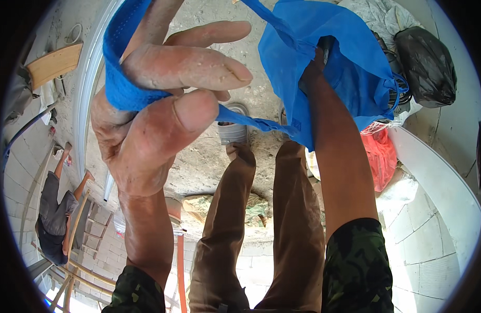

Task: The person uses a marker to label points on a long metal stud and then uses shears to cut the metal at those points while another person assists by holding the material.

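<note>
Close in front, my left hand [151,122] holds a blue cloth bag [287,49] by its strap [118,86]. The strap loops over the hand and comes out between thumb and fingers, stretching across to the bag's rim. My right arm reaches into the bag's open mouth, and only part of my right hand [314,70] shows. Its fingers are mostly hidden inside. Something dark [327,46] lies beside them in the bag, too shadowed to name.
A black plastic bag [425,68], a red plastic bag [378,156] and a white sack [381,18] lie to the right beside a pale panel [438,177]. A long metal profile [89,78] runs along the left. Another person [55,214] is at far left, near wooden poles [76,229].
</note>
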{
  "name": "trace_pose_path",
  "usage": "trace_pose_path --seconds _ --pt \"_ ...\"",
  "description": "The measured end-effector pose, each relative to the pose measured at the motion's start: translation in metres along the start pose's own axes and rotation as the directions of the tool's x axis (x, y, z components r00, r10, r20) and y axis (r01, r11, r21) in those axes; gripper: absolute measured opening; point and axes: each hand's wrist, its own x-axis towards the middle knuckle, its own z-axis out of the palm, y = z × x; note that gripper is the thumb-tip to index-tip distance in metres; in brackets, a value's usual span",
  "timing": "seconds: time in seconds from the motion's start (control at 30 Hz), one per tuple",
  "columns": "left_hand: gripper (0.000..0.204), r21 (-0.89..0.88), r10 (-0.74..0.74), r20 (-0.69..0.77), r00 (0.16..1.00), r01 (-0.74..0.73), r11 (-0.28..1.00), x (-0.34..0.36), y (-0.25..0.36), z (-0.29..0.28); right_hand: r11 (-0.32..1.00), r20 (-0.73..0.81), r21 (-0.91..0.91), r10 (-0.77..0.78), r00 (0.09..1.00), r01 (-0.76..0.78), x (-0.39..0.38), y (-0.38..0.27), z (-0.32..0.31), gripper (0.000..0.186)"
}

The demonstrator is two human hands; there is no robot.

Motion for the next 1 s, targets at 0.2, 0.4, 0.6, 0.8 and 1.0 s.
trace_pose_path --seconds 0.2,0.4,0.6,0.8,1.0 --pt "0.026 -0.025 0.035 0.019 0.999 -0.034 0.999 0.009 -0.006 0.001 0.887 -0.146 0.032 -0.451 0.880 0.460 0.040 0.041 -0.007 0.031" --pt "0.025 0.061 0.033 -0.082 0.996 -0.028 0.998 0.014 0.001 0.012 0.811 0.267 0.585 -0.211 0.940 0.016 -0.009 0.013 -0.083 0.009" --pt "0.023 -0.110 -0.310 -0.322 0.895 0.289 0.951 -0.005 0.023 0.028 0.867 0.512 0.484 -0.166 0.842 -0.123 -0.090 0.028 -0.158 0.011" --pt "0.032 -0.220 -0.681 -0.489 0.545 0.679 0.701 -0.048 0.084 0.032 0.911 0.611 0.369 -0.089 0.786 -0.184 -0.197 0.063 -0.252 0.008" --pt "0.038 -0.543 -0.763 -0.584 0.277 0.565 0.621 -0.176 0.183 0.070 0.907 0.633 0.384 -0.120 0.765 -0.175 -0.343 0.052 -0.320 0.005"
